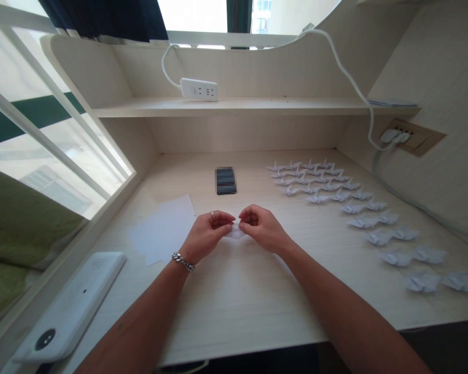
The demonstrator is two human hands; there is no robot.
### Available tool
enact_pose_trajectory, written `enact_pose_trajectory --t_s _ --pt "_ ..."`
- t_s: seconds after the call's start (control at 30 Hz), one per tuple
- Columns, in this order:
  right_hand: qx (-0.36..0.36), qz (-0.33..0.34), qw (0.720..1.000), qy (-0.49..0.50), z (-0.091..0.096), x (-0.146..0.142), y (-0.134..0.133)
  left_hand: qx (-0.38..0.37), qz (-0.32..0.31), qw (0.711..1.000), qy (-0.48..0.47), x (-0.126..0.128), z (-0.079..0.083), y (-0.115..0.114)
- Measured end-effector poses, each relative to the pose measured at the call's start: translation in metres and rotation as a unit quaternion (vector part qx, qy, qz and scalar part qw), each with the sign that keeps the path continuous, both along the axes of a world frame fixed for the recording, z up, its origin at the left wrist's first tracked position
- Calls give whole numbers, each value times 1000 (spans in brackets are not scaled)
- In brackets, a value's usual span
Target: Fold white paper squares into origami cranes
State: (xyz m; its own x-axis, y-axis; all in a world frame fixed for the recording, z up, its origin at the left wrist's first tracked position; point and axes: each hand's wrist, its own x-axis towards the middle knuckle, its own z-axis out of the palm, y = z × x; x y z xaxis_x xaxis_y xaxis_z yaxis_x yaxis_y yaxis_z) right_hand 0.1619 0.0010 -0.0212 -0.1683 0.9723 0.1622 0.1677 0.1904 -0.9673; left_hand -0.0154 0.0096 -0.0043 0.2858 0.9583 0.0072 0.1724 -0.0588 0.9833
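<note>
Between my two hands, over the middle of the desk, is a small folded piece of white paper (236,232). My left hand (208,231), with a ring and a chain bracelet, pinches its left end. The right end is pinched by the thumb and fingers of my right hand (263,227). My fingers partly cover the paper, so its exact folded shape is hard to make out. Left of my left hand lies a loose spread of white paper sheets (166,228). Rows of white folded paper cranes (320,182) stand on the right side of the desk.
Beyond my hands lies a small dark, pixelated object (225,181). A long white device (76,301) rests at the left edge. On the shelf (257,106) sits a white power strip (198,89). A white cable (347,72) runs down to the wall socket (417,137).
</note>
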Motion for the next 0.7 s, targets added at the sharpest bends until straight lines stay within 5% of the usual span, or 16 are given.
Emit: enact_pose_trajectory --t_s 0.5,0.7 --pt "-96 39 994 47 -1 5 3 10 4 1000 -1 -1 -6 2" --pt "-53 48 997 -12 -4 1 1 21 -20 1000 10 -1 -9 2"
